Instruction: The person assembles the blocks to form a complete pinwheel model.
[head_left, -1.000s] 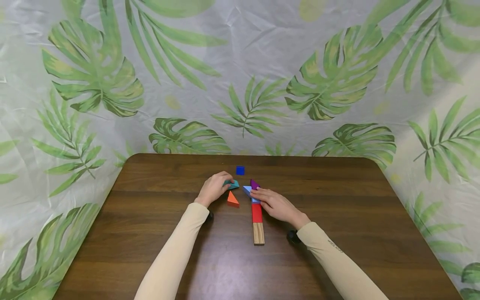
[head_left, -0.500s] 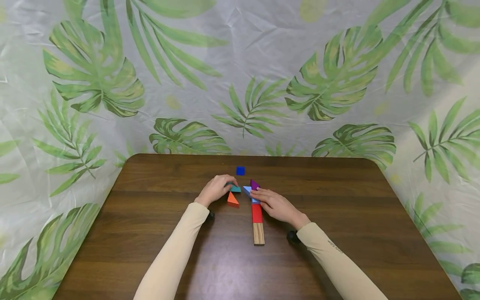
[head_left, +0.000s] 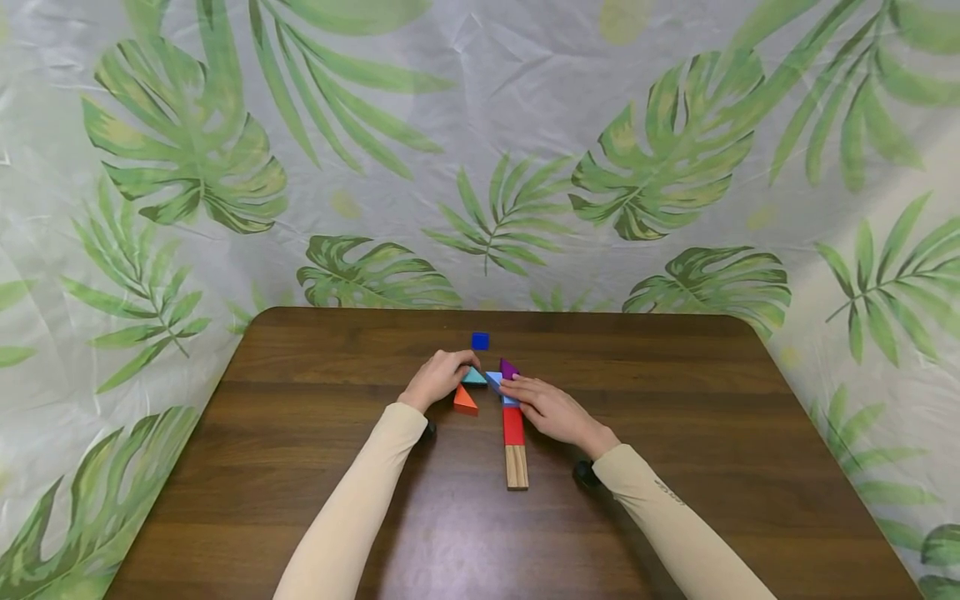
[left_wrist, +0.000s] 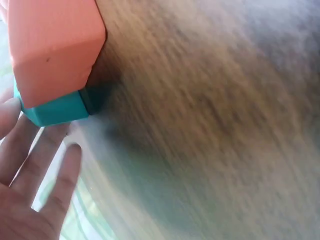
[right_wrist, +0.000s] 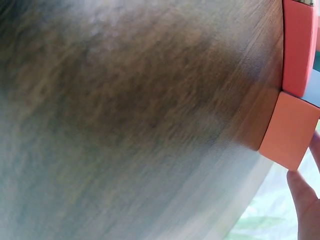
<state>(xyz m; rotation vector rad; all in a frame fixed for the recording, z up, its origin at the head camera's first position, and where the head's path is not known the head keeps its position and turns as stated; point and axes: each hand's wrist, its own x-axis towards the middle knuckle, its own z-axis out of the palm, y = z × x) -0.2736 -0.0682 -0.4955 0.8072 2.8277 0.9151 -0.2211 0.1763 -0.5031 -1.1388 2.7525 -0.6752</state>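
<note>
Thumb and fingers of my left hand (head_left: 437, 380) pinch a teal triangular block (head_left: 476, 377) on the table. Just below it lies an orange triangular block (head_left: 465, 401); in the left wrist view this orange piece overlaps the teal one. My right hand (head_left: 558, 413) rests with fingers extended on a row of blocks, over a light blue piece (head_left: 494, 381) and close to a purple one (head_left: 508, 368). A red block (head_left: 513, 427) and a bare wooden block (head_left: 517, 468) continue the row towards me. In the right wrist view, fingertips touch another orange block (right_wrist: 290, 131), hidden in the head view.
A dark blue square block (head_left: 480, 341) lies beyond both hands, towards the far edge of the brown wooden table (head_left: 645, 358). Behind the table hangs a pale cloth (head_left: 517, 108) with green leaf prints.
My left hand has slid the teal block right and slightly towards me, so its tip now lies close to the light blue piece. The right hand stays where it was.
</note>
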